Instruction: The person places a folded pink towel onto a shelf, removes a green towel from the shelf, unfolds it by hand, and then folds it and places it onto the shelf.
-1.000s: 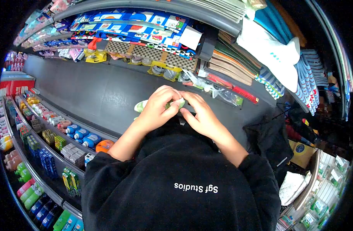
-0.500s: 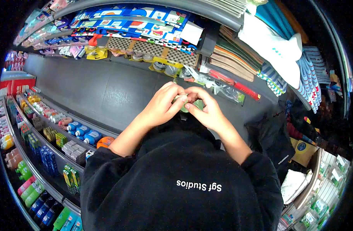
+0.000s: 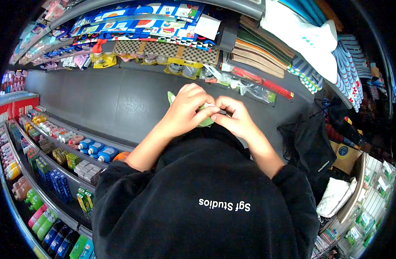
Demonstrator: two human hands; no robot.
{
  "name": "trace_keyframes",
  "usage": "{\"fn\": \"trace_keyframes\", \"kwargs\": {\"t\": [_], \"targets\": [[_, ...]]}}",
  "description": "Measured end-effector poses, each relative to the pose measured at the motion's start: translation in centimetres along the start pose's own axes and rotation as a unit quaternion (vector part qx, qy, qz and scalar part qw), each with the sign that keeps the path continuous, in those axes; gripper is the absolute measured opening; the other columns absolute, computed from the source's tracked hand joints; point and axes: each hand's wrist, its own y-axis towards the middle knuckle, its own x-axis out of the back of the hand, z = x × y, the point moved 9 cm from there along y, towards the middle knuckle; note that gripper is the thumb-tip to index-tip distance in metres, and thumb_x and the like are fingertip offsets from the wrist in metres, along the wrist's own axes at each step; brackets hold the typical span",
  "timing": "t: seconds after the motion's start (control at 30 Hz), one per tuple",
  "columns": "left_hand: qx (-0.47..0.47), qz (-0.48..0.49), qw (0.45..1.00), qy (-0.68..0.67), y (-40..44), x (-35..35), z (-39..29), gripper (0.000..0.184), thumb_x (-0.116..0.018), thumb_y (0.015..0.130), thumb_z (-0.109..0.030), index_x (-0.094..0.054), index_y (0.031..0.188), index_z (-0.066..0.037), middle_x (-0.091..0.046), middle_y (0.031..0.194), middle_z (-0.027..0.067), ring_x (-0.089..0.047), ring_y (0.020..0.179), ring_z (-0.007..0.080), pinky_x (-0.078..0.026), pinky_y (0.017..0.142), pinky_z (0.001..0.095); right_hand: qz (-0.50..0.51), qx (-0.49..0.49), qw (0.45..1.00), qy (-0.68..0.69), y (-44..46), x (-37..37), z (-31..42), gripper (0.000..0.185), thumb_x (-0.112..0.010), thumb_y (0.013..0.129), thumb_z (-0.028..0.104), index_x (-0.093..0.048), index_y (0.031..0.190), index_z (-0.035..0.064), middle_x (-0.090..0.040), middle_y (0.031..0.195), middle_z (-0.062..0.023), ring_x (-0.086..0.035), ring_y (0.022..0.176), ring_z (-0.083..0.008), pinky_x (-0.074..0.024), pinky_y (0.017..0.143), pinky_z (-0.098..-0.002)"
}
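My left hand (image 3: 190,110) is closed around a light green, crumpled thing with some white on it, perhaps a soft packet (image 3: 206,121). Green shows above the knuckles and below the thumb; the fingers cover the rest. My right hand (image 3: 233,115) meets the left thumb at the thing's right side, its fingers and thumb bent in a pinch. What lies right between those fingertips is mostly hidden. Both hands are held in front of my black sweatshirt (image 3: 206,172), over the grey floor.
Shelves on the left hold blue bottles (image 3: 107,153), boxes and colourful tubes. Along the far side lie patterned cloth packs (image 3: 163,26), folded brown towels (image 3: 258,60) and plastic-wrapped goods (image 3: 254,90). A black bag (image 3: 308,146) is at the right, near a cardboard piece (image 3: 345,156).
The green thing has shifted left within my hands and now sticks out beyond the left knuckles. My right hand has drawn slightly to the right, and the view has tilted a little.
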Motion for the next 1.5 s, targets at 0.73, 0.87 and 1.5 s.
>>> {"fn": "trace_keyframes", "kwargs": {"t": [0.73, 0.87, 1.5], "targets": [[0.154, -0.154, 0.976, -0.009, -2.5, 9.2, 3.0, 0.017, -0.059, 0.083, -0.017, -0.053, 0.083, -0.002, -0.054, 0.074, 0.0056, -0.051, 0.070, 0.0132, -0.041, 0.063, 0.0255, -0.070, -0.031, 0.986, -0.148, -0.9, 9.6, 0.8, 0.013, -0.060, 0.083, 0.013, -0.059, 0.086, 0.0005, -0.057, 0.076, 0.0017, -0.049, 0.071, -0.0055, -0.0412, 0.065, -0.0215], [0.137, -0.152, 0.979, 0.022, -2.8, 10.2, 3.0, 0.017, -0.062, 0.081, -0.016, -0.055, 0.084, -0.001, -0.056, 0.077, 0.0067, -0.053, 0.070, 0.0165, -0.043, 0.063, 0.0271, -0.088, -0.045, 0.979, -0.179, -1.7, 10.9, 2.3, 0.014, -0.056, 0.086, 0.013, -0.056, 0.090, 0.0003, -0.056, 0.077, 0.0018, -0.049, 0.073, -0.0060, -0.0409, 0.065, -0.0212], [0.178, -0.079, 0.958, 0.209, -4.9, 18.0, 6.3, 0.018, -0.066, 0.071, -0.005, -0.059, 0.087, -0.001, -0.059, 0.080, 0.0112, -0.059, 0.074, 0.0233, -0.046, 0.063, 0.0308, -0.227, 0.114, 0.861, -0.442, -3.4, 13.9, 12.7, 0.014, -0.054, 0.087, 0.015, -0.052, 0.091, 0.0009, -0.052, 0.071, -0.0064, -0.047, 0.066, -0.0112, -0.0407, 0.064, -0.0239]]}}
